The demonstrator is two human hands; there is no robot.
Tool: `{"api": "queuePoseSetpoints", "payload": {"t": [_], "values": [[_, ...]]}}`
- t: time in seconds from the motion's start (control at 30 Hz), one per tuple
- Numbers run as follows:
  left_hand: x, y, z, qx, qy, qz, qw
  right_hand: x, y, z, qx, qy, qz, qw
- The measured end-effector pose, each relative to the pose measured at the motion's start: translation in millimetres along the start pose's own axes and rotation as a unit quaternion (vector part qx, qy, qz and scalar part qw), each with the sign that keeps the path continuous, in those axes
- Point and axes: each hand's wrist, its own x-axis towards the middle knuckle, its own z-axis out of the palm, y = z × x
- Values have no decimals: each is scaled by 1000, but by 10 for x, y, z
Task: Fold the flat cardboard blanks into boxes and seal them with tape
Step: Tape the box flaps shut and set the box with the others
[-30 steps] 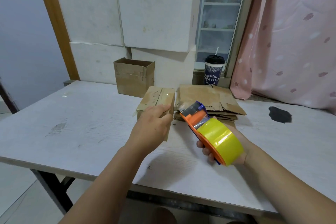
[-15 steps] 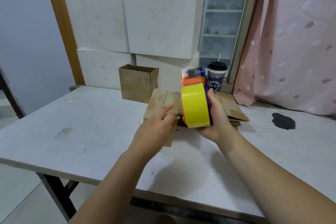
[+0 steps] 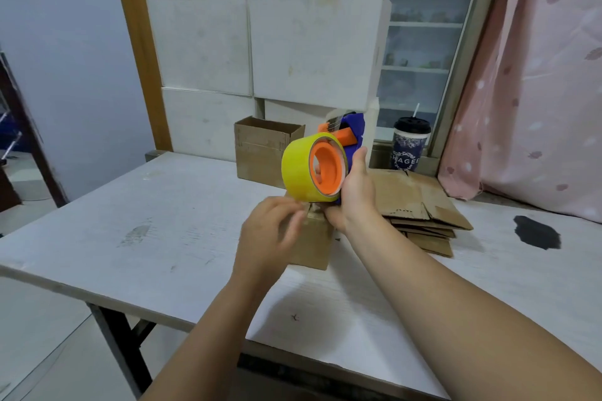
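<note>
Head view: white table (image 3: 163, 205), pink curtain (image 3: 537, 91); right fingers (image 3: 357, 166) around tape dispenser (image 3: 296, 169), left fingers' (image 3: 293, 225) hold on box (image 3: 314, 244) unclear.

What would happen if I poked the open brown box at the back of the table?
It would probably slide rather than tip: the open cardboard box sits flat on the table. Being thin cardboard, it is likely light, and its walls may dent if squeezed.

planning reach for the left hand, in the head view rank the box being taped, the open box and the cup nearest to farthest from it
1. Box being taped: right under the left hand.
2. Open box: straight behind.
3. Cup: far back right.
</note>
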Motion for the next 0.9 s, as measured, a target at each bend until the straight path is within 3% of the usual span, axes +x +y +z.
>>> {"api": "queuePoseSetpoints", "payload": {"t": [0.07, 0.13, 0.2, 0.3, 0.4, 0.5, 0.67, 0.9], "values": [[-34, -89, -55, -74, 63, -128, 987, 32, 18, 13, -9, -2, 10, 1000], [-29, -178, -87, -174, 38, -246, 953, 55, 26, 35, -21, -5, 20, 1000], [-29, -235, -95, -247, 11, -287, 925, 72, 38, 50, -28, -4, 20, 999], [-30, -264, -83, -279, -1, -295, 914, 102, 40, 30, -24, -4, 27, 999], [-40, -319, -63, -294, -12, -296, 909, 124, 41, -8, -24, -14, 34, 999], [-38, -383, -50, -232, -27, -267, 935, 118, 25, -17, -40, -17, 44, 998], [42, -418, -82, -113, -91, -120, 982, 136, 1, -11, -37, -32, 72, 996], [112, -565, -50, -30, -183, -36, 982, 186, -15, -7, -9, -43, 114, 992]]}}
